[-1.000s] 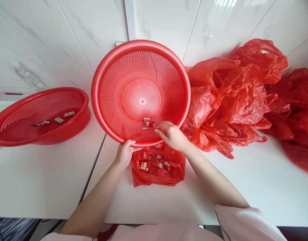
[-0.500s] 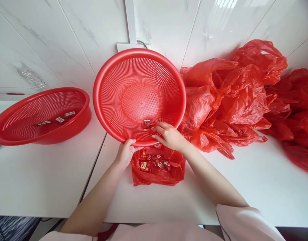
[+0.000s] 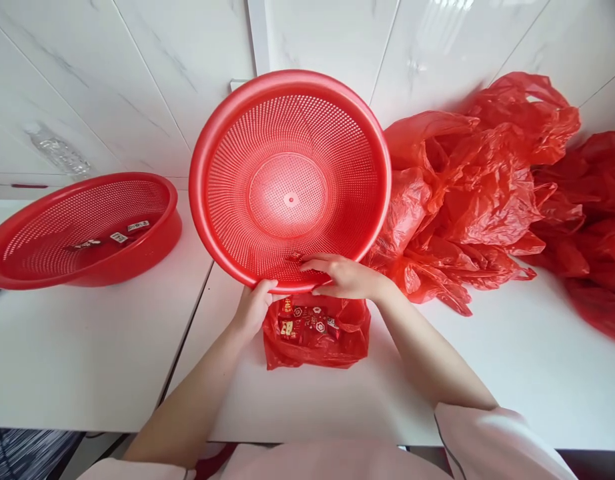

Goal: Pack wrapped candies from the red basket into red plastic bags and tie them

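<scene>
- Tilted red perforated plastic basket [image 3: 290, 180], round, held above a small red bag [image 3: 315, 333] of wrapped sweets.
- Left hand [image 3: 255, 308] clamps its lower rim.
- Right hand [image 3: 345, 277] curls over the rim; its fingertips half hide a sweet [image 3: 293, 256], grip unclear.
- Crinkled red bags [image 3: 467, 200] lie beside.

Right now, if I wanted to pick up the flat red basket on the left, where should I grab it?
Grab the flat red basket by its thick rolled rim, probably at the near edge, coming from the front with fingers under the lip. The rim is smooth and solid, while the walls are thin mesh. It sits level on the white counter, so lift evenly to keep the small packets inside.
</scene>
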Demonstrator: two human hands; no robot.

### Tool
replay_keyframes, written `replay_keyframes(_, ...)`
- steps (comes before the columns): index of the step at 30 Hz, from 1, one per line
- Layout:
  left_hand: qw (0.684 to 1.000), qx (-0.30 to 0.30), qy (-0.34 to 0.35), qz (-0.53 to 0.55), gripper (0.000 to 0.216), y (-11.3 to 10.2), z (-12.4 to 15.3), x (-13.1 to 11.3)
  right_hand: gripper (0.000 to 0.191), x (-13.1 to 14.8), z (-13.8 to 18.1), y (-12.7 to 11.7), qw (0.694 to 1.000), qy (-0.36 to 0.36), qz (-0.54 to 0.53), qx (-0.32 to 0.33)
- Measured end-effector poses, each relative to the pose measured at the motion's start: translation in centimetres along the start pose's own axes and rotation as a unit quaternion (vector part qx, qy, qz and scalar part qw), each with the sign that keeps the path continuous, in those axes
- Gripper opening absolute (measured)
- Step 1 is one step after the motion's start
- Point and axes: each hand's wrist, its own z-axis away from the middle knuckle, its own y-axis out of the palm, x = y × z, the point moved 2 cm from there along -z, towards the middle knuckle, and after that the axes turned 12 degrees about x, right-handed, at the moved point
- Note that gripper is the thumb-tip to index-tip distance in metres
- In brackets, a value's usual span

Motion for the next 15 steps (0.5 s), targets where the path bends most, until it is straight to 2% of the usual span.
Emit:
replay_keyframes(2, 1.000, -0.010, 0.004, -0.005, 0.031, -0.5, -0.2, -0.1, 0.034, -0.2, 0.2, -0.4, 0.997, -0.006, -0.079, -0.006)
replay_keyframes(4, 1.000, -0.017, 0.004, -0.010, 0.026, -0.8, -0.3, -0.1, 0.027, -0.7, 0.3, -0.5, 0.980, 0.035, -0.193, -0.035)
replay_keyframes(7, 1.000, -0.013, 0.009, -0.013, 0.023, -1.0, -0.2, -0.4, 0.017, -1.2, 0.3, -0.3, 0.912, 0.098, -0.398, -0.033)
replay_keyframes(9, 1.000, -0.016, 0.016, -0.016, 0.020, -1.0, -0.2, -0.6, 0.021, -1.2, 0.3, -0.3, 0.873, 0.109, -0.475, 0.000)
replay_keyframes(10, 0.999, -0.019, 0.019, -0.017, 0.019, -1.0, -0.2, -0.7, 0.025, -1.1, 0.4, -0.3, 0.865, 0.110, -0.489, 0.011)
replay_keyframes(12, 0.999, -0.022, 0.025, -0.016, 0.019, -1.1, -0.2, -0.8, 0.031, -1.0, 0.6, -0.5, 0.865, 0.108, -0.489, 0.021)
replay_keyframes(15, 0.999, -0.019, 0.032, -0.011, 0.022, -1.1, -0.2, -0.8, 0.036, -0.6, 0.7, -0.3, 0.888, 0.100, -0.445, 0.067)
